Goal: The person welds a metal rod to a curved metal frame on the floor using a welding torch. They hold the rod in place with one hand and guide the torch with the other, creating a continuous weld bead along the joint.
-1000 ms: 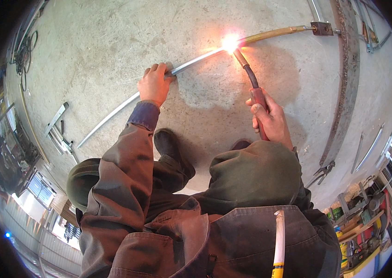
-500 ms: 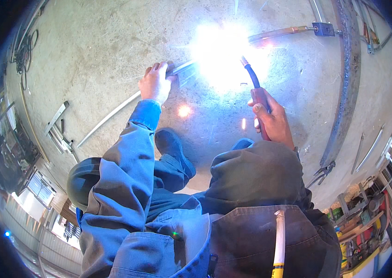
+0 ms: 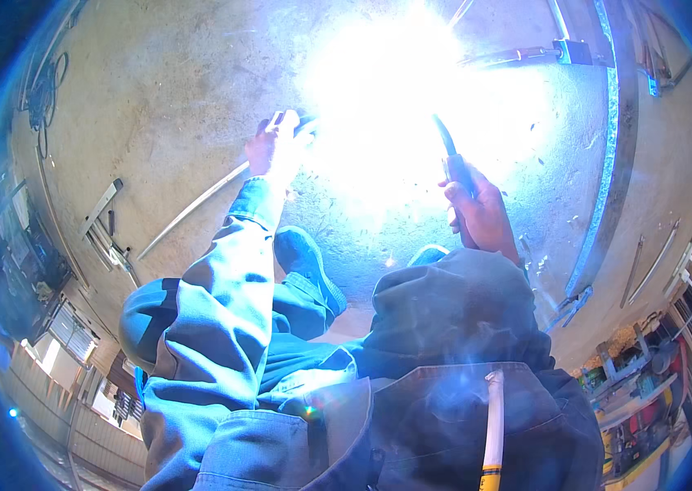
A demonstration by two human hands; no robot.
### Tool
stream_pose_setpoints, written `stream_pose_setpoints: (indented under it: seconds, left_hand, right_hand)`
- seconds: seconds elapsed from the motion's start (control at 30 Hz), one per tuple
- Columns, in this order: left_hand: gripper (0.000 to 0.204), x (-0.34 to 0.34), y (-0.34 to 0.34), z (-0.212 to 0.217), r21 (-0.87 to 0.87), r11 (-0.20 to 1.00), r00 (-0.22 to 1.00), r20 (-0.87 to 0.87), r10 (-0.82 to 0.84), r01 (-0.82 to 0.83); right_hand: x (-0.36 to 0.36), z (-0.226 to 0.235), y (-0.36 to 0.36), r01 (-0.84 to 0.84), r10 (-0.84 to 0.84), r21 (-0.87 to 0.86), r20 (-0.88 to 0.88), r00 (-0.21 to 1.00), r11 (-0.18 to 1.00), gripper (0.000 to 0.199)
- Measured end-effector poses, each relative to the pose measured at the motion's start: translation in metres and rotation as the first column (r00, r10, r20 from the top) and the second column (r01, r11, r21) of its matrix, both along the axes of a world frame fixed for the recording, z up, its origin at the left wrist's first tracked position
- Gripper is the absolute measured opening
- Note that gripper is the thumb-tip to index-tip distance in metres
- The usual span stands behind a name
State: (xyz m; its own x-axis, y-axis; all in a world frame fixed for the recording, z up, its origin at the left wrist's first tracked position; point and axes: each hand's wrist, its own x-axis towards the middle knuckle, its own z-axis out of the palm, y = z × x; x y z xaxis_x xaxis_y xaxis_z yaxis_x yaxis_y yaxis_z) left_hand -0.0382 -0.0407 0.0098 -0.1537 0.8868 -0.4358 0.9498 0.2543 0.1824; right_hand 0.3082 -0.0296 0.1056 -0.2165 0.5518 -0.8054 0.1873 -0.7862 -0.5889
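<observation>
My right hand (image 3: 483, 211) is wrapped round the handle of a welding torch (image 3: 458, 174). The torch's thin curved neck points up into a blinding white arc glare, which hides its tip and the weld spot. Over to the left, my left hand (image 3: 275, 147) is closed round a long pale metal tube (image 3: 195, 210). One end of this tube slants down to the lower left on the concrete floor (image 3: 158, 90); the other runs into the glare. Beyond the glare, a rod (image 3: 518, 56) leads to a dark block (image 3: 572, 52) by a long steel beam (image 3: 617, 147).
Metal pieces (image 3: 105, 217) lie on the floor at left, with coiled cable (image 3: 45, 90) farther up. A clamp-like tool (image 3: 571, 307) sits at the beam's near end. Shelving with tools (image 3: 640, 401) stands lower right. My shoes (image 3: 307, 266) are close below my hands.
The arc glare has grown much bigger and brighter, washing out the torch tip and part of my left hand. Faint smoke shows over my lap. Both hands stay almost in place.
</observation>
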Motion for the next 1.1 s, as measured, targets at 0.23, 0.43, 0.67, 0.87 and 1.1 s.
stream_pose_setpoints:
  seconds: [0.23, 0.43, 0.67, 0.87, 1.1]
  left_hand:
    - [0.030, 0.003, -0.002, -0.004, 0.077, 0.997, 1.000, 0.015, -0.011, 0.010]
    - [0.030, 0.002, -0.002, -0.004, 0.063, 0.998, 1.000, 0.028, 0.007, -0.009]
    - [0.030, 0.002, -0.001, -0.002, 0.077, 0.997, 1.000, 0.024, -0.007, 0.005]
    - [0.029, 0.003, -0.001, -0.003, 0.082, 0.997, 0.999, 0.039, 0.000, -0.003]
    - [0.028, 0.004, -0.001, 0.000, 0.075, 0.997, 0.999, 0.033, 0.004, -0.006]
  right_hand:
    - [0.007, 0.001, -0.008, 0.105, -0.104, 0.010, -0.033, 0.994, 0.994, 0.051]
    - [0.005, 0.007, -0.003, 0.078, -0.078, -0.016, -0.022, 0.997, 0.997, 0.047]
    - [0.004, 0.005, -0.002, 0.016, -0.016, -0.008, -0.004, 1.000, 1.000, 0.047]
    - [0.002, 0.005, -0.001, 0.020, -0.020, 0.014, 0.006, 1.000, 1.000, 0.045]
    - [0.000, 0.005, 0.002, -0.018, 0.017, 0.029, 0.022, 1.000, 0.999, 0.041]
